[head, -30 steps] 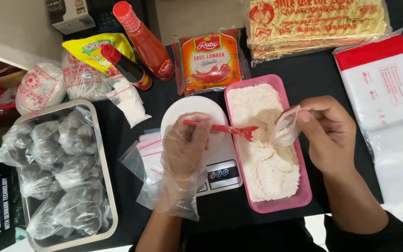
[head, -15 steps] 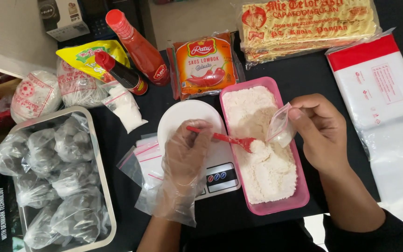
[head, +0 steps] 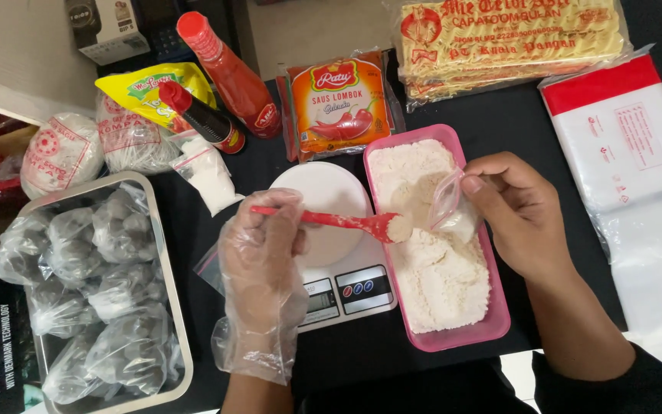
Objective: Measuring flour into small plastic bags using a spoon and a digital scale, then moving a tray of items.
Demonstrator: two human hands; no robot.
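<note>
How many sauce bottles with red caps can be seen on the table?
2. The tall red bottle lies tilted at the top, left of the orange sauce packet. The smaller dark bottle lies just left of it, on the yellow bag.

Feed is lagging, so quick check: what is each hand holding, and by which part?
Left hand, gloved, holds the red spoon by its handle end. Right hand pinches the small clear bag at its open rim, over the pink tray.
</note>
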